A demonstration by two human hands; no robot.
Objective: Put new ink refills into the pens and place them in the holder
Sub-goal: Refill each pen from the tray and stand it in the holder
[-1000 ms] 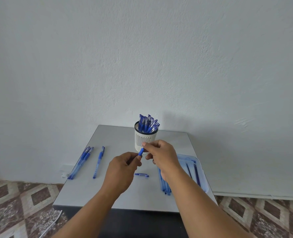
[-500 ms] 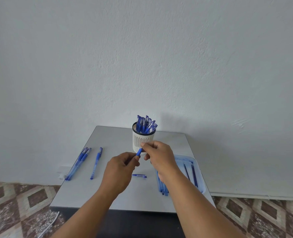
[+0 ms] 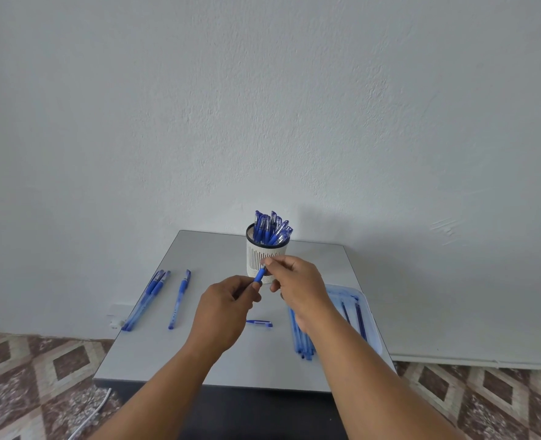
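Both hands meet just in front of the white slotted pen holder [image 3: 260,258], which stands toward the far side of the grey desk [image 3: 218,360] and is packed with blue capped pens [image 3: 270,228]. The left hand [image 3: 223,309] has its grip curled around the lower part of a blue pen [image 3: 259,275], thumb and forefinger pinching the barrel, so that only the blue grip section shows above the fingers. The right hand [image 3: 297,285] pinches the upper tip of that same pen between thumb and forefinger, the other fingers loosely curled behind; whether the tip piece is screwed on or loose I cannot tell.

Nearer than the holder, beneath the hands, a small blue pen cap [image 3: 259,323] lies flat on the desk. Left of the holder, a bundle of blue pens [image 3: 146,300] lies slantwise near the desk edge, and a single blue pen [image 3: 180,298] lies beside it, closer to the holder. Right of the holder sits a pale blue tray [image 3: 370,322] with thin dark refills [image 3: 359,319] in it, and between tray and cap a cluster of clear blue barrels [image 3: 299,338] lies partly under the right forearm
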